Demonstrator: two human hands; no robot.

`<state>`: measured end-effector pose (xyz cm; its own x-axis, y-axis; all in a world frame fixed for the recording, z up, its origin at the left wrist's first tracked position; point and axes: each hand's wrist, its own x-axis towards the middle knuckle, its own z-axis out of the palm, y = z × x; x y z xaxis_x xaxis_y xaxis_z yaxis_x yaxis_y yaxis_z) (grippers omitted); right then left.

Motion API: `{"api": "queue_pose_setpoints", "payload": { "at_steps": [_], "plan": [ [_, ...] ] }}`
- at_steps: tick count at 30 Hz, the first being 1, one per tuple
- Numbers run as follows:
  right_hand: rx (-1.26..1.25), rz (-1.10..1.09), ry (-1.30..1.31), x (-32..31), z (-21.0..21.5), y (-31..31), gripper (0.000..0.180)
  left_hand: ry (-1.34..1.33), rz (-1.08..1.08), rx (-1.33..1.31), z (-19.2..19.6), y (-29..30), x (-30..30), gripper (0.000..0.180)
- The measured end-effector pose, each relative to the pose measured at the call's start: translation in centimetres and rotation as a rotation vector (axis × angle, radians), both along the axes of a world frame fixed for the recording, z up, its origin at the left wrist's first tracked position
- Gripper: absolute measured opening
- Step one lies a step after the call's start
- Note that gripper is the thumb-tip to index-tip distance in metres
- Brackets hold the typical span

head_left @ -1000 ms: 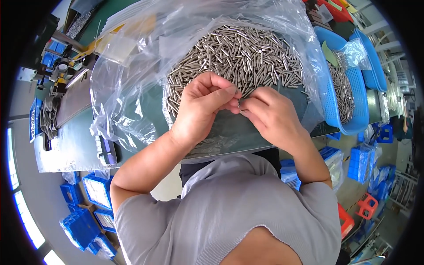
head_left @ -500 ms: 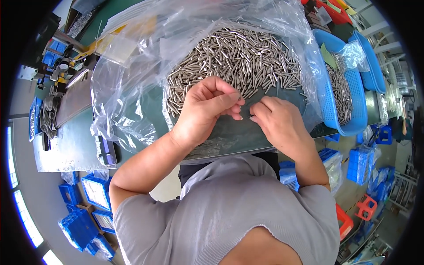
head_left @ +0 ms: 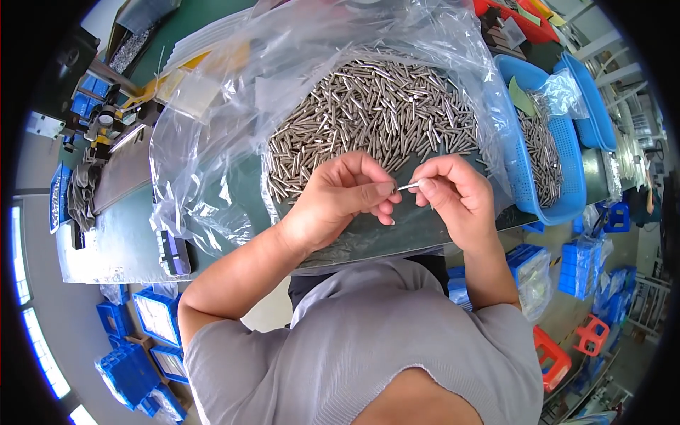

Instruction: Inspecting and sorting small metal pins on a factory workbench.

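- Head view: you are holding one small metal pin between your two hands, just above the near edge of the pin pile.
- Your right hand is pinching the pin's right end between thumb and forefinger; that grip is closed on the pin.
- Your left hand is curling in toward the pin's left end, its fingertips touching or just beside it. From here I cannot tell whether this hand is truly clamping the pin or only steadying it, nor whether it is hiding more pins in the palm.
- The pile is lying on a clear plastic bag that is spreading over the green desk, right in front of you.
- A blue basket is sitting to your right, touching the bag's edge, and is holding more pins of the same kind. A second blue basket is standing behind it.
- Blue crates are sitting on the floor at your lower left, well apart from the work.
- By the look of it, you are at the checking step: one pin picked out, held up and looked over at the fingertips.
- The next move is likely calling for a firm hold with one hand alone, so the other can let go cleanly. The pin is thin and smooth, so a loose pinch is risking a drop back into the pile.
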<state>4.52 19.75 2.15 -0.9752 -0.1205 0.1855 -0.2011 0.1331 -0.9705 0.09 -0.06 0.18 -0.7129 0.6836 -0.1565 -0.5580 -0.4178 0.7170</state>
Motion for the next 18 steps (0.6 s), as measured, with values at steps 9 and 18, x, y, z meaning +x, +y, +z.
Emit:
{"api": "queue_pose_setpoints", "payload": {
  "at_steps": [9, 18],
  "plan": [
    [0.042, 0.030, 0.157, -0.5, -0.2, -1.1, 0.009, -0.015, -0.009, 0.021, 0.1, 0.0, -0.1, 0.005],
    [0.068, -0.054, 0.112, -0.1, -0.3, -1.9, 0.007, 0.020, 0.011, -0.021, -0.3, 0.1, 0.0, 0.003]
  ]
}}
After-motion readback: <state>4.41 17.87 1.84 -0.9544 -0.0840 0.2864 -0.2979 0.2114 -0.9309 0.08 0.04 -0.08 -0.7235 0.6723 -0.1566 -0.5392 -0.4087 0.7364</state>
